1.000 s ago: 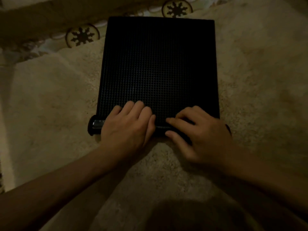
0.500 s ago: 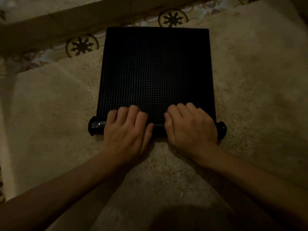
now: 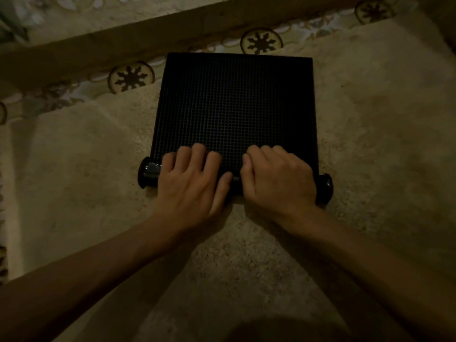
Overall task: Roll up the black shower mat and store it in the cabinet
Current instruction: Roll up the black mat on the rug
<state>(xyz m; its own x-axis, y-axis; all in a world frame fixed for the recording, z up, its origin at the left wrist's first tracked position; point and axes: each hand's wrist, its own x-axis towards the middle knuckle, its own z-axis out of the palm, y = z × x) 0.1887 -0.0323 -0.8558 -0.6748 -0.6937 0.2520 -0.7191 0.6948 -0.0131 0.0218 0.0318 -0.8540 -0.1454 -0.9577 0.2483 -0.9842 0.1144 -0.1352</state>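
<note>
Left hand (image 3: 191, 183) and right hand (image 3: 278, 180) lay side by side, fingers (image 3: 197, 156) curled over black shower mat (image 3: 234, 104) roll on beige rug (image 3: 74, 169)

Dim light falls on a beige shaggy carpet (image 3: 74, 169). Beyond it lies a patterned floor covering with dark round sunburst medallions (image 3: 130, 77), possibly another rug.

Mat (image 3: 234, 107) on rug (image 3: 74, 169), hands on roll (image 3: 150, 174).

Bare carpet (image 3: 74, 183) either side of the mat (image 3: 234, 104); raised ledge (image 3: 123, 43) beyond.
</note>
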